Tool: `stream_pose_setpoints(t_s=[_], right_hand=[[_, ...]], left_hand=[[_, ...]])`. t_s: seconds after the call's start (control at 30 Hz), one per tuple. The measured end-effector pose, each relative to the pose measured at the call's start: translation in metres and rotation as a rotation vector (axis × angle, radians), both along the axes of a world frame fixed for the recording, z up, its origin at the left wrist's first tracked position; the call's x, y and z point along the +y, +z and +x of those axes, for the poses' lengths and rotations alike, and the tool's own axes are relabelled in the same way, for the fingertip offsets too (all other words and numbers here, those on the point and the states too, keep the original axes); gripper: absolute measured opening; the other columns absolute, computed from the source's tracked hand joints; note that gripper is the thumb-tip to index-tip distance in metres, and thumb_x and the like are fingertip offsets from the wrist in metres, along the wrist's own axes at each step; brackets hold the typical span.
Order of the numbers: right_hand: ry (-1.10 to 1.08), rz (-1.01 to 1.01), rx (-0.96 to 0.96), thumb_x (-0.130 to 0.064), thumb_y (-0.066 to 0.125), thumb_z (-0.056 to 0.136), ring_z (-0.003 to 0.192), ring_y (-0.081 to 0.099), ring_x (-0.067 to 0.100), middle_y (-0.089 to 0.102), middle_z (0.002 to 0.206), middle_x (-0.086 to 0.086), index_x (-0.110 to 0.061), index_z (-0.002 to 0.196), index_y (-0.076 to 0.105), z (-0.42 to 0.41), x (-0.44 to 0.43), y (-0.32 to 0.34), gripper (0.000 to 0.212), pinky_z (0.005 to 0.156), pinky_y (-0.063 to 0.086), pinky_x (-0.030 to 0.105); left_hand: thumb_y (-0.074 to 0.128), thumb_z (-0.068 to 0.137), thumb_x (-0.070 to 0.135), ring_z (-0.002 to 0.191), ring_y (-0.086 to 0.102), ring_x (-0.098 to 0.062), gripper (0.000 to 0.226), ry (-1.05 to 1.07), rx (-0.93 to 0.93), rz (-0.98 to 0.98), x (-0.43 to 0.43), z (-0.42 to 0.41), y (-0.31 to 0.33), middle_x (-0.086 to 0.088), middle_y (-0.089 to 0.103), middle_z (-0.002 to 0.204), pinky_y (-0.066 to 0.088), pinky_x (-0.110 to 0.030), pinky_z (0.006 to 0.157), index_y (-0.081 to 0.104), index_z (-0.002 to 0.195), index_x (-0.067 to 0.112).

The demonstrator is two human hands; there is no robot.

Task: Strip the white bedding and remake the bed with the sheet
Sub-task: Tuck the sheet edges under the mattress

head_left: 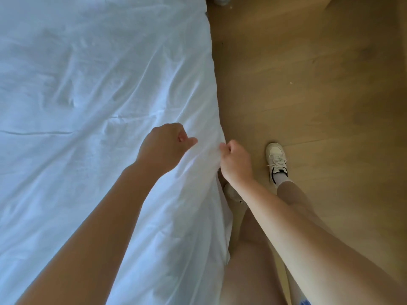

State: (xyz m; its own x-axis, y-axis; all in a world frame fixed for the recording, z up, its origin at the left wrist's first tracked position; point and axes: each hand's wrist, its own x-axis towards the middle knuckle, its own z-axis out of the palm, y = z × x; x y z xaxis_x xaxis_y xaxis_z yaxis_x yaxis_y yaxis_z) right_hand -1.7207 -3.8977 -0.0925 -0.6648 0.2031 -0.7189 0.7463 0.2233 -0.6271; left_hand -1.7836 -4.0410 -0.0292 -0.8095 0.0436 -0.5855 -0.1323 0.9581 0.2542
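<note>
Two sets of curled fingers grip one raised fold of the wrinkled white fabric sheet (88, 84). The left hand (164, 148) is closed into a fist, its thumb pressing the cloth from above. The right hand (235, 161), just beside it, pinches the sheet's edge between thumb and bent fingers. The sheet lies spread wide to the left, its near edge draping down beside the person's legs. A white laced sneaker (276, 161) stands on the light brown wooden plank floor (319, 84).
</note>
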Motion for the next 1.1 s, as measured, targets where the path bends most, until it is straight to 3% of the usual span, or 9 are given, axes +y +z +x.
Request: stream_pose_setpoints(t_s=[0.13,0.23,0.3,0.43,0.6,0.7,0.8,1.0,1.1], right_hand=[[-0.178,-0.117,0.285,-0.019,0.043,0.098,0.047,0.033,0.002,0.038,0.052,-0.013,-0.017,0.063,0.033,-0.009,0.005,0.04,0.037,0.046,0.03,0.014],[-0.104,-0.234,0.344,-0.02,0.044,0.099,0.055,0.037,0.008,0.039,0.055,-0.01,-0.013,0.066,0.034,-0.014,-0.003,0.06,0.034,0.053,0.034,0.025],[-0.079,-0.298,0.358,-0.018,0.044,0.099,0.056,0.034,0.009,0.035,0.059,-0.003,-0.013,0.067,0.033,-0.022,-0.005,0.067,0.034,0.053,0.032,0.024],[-0.011,-0.307,0.461,-0.015,0.046,0.099,0.05,0.032,0.004,0.031,0.055,-0.009,-0.017,0.064,0.03,-0.031,-0.014,0.073,0.038,0.05,0.03,0.015],[0.03,-0.27,0.491,-0.013,0.047,0.098,0.053,0.041,-0.001,0.037,0.055,-0.011,-0.023,0.062,0.034,-0.026,-0.019,0.069,0.04,0.054,0.035,0.011],[0.1,-0.279,0.44,-0.014,0.046,0.099,0.053,0.038,0.001,0.039,0.058,-0.009,-0.019,0.065,0.037,-0.024,-0.016,0.063,0.036,0.054,0.035,0.014],[0.239,-0.278,0.394,-0.018,0.044,0.1,0.047,0.036,0.001,0.04,0.058,-0.006,-0.017,0.069,0.04,-0.019,-0.013,0.057,0.031,0.049,0.031,0.015],[0.209,-0.218,0.469,-0.043,0.045,0.094,0.063,0.044,0.005,0.053,0.074,0.004,-0.006,0.079,0.053,-0.028,0.0,0.03,0.041,0.06,0.035,0.019],[-0.022,-0.189,0.183,-0.046,0.053,0.091,0.083,0.057,0.013,0.055,0.091,0.001,-0.007,0.097,0.057,-0.038,0.005,-0.002,0.04,0.072,0.048,0.029]], left_hand=[[0.062,0.083,0.052,0.096,0.049,-0.003,0.048,-0.104,-0.151,0.164,0.008,0.01,0.003,0.015,0.048,0.105,0.037,-0.021,0.081,0.052,0.124,0.029],[0.055,0.092,0.035,0.072,0.05,0.003,0.014,0.055,-0.039,0.315,0.009,0.015,0.002,0.018,0.056,0.078,0.036,-0.011,0.065,0.063,0.086,0.026],[0.052,0.093,0.029,0.051,0.044,0.0,0.027,0.243,0.025,0.381,0.007,0.017,0.002,0.015,0.051,0.056,0.034,-0.01,0.051,0.056,0.069,0.016],[0.04,0.088,0.048,0.048,0.035,-0.009,0.041,0.299,-0.031,0.167,0.011,0.013,0.0,0.009,0.039,0.055,0.029,-0.023,0.048,0.04,0.065,0.014],[0.048,0.096,0.036,0.058,0.061,-0.01,0.037,0.638,-0.474,0.541,0.019,-0.004,0.004,0.002,0.063,0.059,0.051,-0.021,0.058,0.066,0.074,0.012],[0.051,0.092,0.052,0.049,0.049,-0.007,0.051,0.71,-0.543,0.57,0.025,-0.013,0.002,0.005,0.05,0.052,0.047,-0.015,0.048,0.063,0.052,0.022],[0.059,0.092,0.034,0.071,0.053,-0.015,0.026,0.702,-0.585,0.581,0.028,-0.024,-0.001,-0.006,0.056,0.075,0.051,-0.022,0.058,0.069,0.082,0.012],[0.048,0.093,0.016,0.067,0.048,-0.017,0.016,0.606,-0.097,0.408,0.031,-0.048,0.006,-0.003,0.053,0.073,0.042,-0.026,0.063,0.055,0.079,0.012],[0.039,0.096,0.019,0.059,0.04,-0.009,0.024,0.545,0.27,0.295,0.017,-0.058,0.02,0.005,0.045,0.07,0.035,-0.019,0.05,0.043,0.072,0.019]])
